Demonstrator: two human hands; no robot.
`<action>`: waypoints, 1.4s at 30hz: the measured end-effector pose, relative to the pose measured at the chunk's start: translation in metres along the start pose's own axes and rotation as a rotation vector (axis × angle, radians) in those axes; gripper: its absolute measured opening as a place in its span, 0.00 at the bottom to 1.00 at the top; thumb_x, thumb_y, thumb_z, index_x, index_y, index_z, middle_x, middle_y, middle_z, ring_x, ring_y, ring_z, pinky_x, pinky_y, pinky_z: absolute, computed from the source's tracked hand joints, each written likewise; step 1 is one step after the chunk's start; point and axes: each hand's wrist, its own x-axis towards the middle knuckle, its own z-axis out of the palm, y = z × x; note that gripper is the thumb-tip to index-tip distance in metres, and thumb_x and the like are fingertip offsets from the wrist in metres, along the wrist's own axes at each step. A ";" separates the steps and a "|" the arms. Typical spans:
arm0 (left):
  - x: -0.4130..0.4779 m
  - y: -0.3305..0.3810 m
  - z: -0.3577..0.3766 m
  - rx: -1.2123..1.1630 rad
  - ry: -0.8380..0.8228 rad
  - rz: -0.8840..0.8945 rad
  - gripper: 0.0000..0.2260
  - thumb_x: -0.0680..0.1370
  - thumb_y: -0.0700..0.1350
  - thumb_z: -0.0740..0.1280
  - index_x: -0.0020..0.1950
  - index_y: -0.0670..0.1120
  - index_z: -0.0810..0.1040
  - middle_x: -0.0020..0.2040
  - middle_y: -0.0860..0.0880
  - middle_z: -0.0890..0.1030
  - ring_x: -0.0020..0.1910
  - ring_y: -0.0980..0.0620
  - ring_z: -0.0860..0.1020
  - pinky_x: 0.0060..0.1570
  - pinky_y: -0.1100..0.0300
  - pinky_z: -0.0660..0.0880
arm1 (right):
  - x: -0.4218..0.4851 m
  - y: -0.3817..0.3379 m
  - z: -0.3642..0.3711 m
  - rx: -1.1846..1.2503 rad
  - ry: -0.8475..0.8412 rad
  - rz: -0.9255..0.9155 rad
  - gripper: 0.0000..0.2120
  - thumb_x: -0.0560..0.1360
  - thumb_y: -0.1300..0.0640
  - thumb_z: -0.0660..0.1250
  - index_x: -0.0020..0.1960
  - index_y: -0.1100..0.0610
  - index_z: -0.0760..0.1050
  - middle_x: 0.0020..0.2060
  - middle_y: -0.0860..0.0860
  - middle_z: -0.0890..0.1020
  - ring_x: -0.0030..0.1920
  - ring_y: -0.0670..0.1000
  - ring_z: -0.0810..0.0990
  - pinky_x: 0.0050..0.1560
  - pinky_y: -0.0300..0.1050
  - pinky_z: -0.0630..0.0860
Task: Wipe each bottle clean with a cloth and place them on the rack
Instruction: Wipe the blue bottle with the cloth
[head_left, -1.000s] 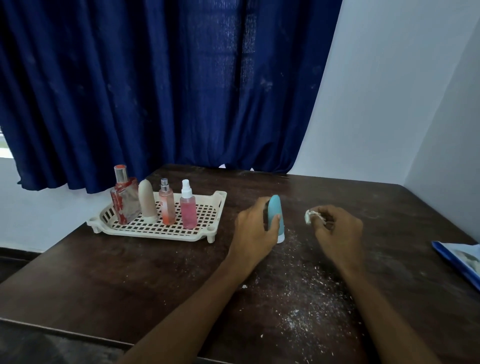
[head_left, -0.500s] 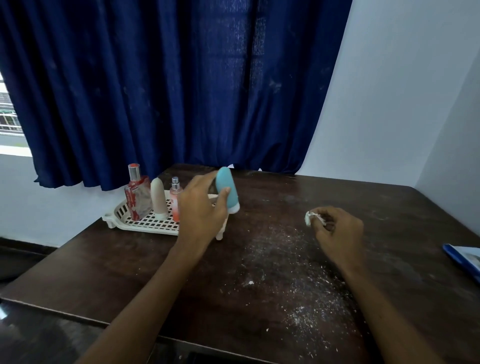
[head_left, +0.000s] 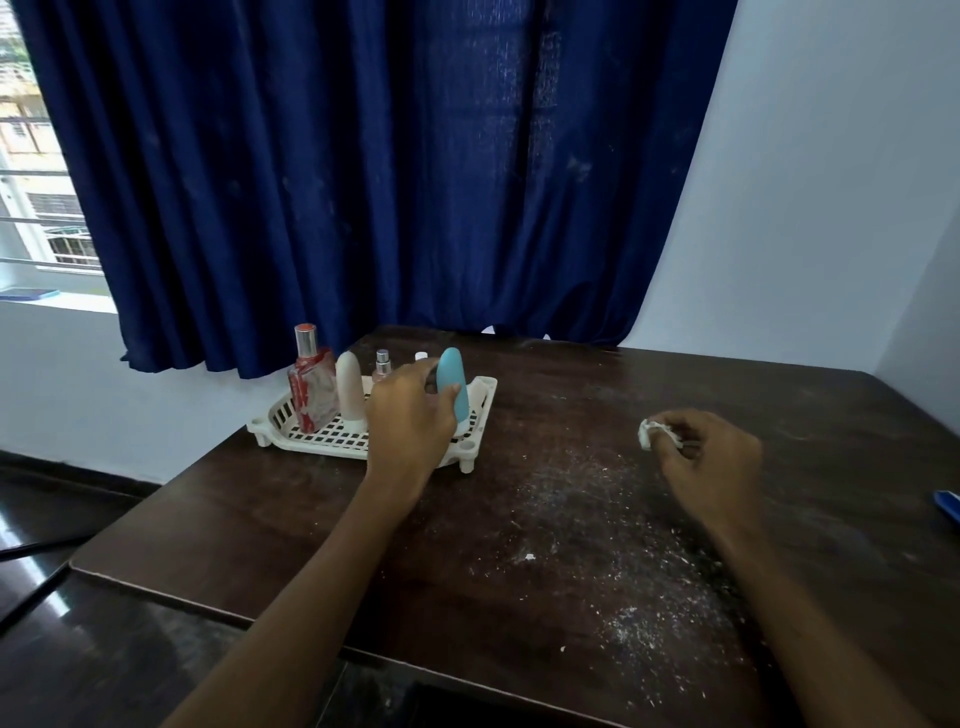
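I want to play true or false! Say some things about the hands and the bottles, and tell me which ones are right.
1. The left hand holds the blue bottle upright at the white rack. True.
2. The right hand holds nothing. False: it pinches a small white cloth.
3. The red bottle lies on its side on the table. False: it stands upright in the rack.
4. White specks are scattered on the dark table. True.
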 end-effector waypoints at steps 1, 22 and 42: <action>-0.001 -0.001 0.003 0.015 -0.005 0.004 0.14 0.77 0.46 0.72 0.59 0.41 0.81 0.50 0.45 0.85 0.46 0.51 0.82 0.48 0.54 0.79 | 0.000 0.000 0.000 -0.001 0.001 -0.005 0.06 0.72 0.63 0.74 0.48 0.56 0.85 0.40 0.49 0.85 0.39 0.47 0.82 0.46 0.47 0.81; -0.015 -0.003 0.012 0.053 -0.018 -0.051 0.13 0.76 0.47 0.74 0.56 0.41 0.82 0.45 0.46 0.84 0.41 0.53 0.80 0.44 0.56 0.79 | -0.002 -0.005 -0.001 0.033 -0.029 -0.010 0.06 0.71 0.64 0.73 0.47 0.56 0.85 0.40 0.47 0.84 0.40 0.46 0.82 0.47 0.49 0.82; -0.042 0.036 0.003 -0.142 0.016 -0.005 0.08 0.78 0.44 0.70 0.56 0.44 0.81 0.47 0.51 0.83 0.41 0.61 0.78 0.40 0.71 0.73 | 0.000 -0.007 -0.004 0.106 -0.096 0.087 0.05 0.74 0.60 0.73 0.47 0.52 0.84 0.41 0.42 0.84 0.42 0.37 0.81 0.45 0.31 0.77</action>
